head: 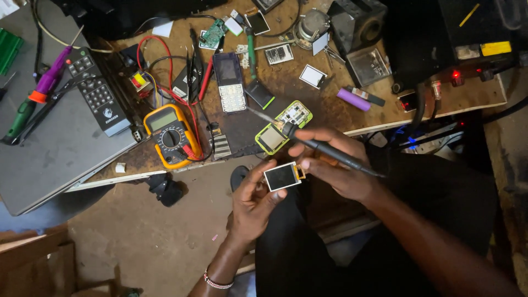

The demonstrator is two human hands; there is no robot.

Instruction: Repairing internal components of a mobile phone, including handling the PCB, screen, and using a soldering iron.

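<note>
A small phone screen [281, 176] is pinched between thumb and fingers of the left hand [254, 203], just above the lap. A soldering iron [324, 149] is gripped in the closed right hand [335, 168] (pen-style). Behind, a green-edged phone board [283, 126] and yellow meter [170, 135] are laid on the bench [385, 113].

Dim, sharp view; bench lit, corners sunk in shadow.

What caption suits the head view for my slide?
Left hand holds a small screen; right hand holds a soldering iron above a cluttered workbench.
</note>
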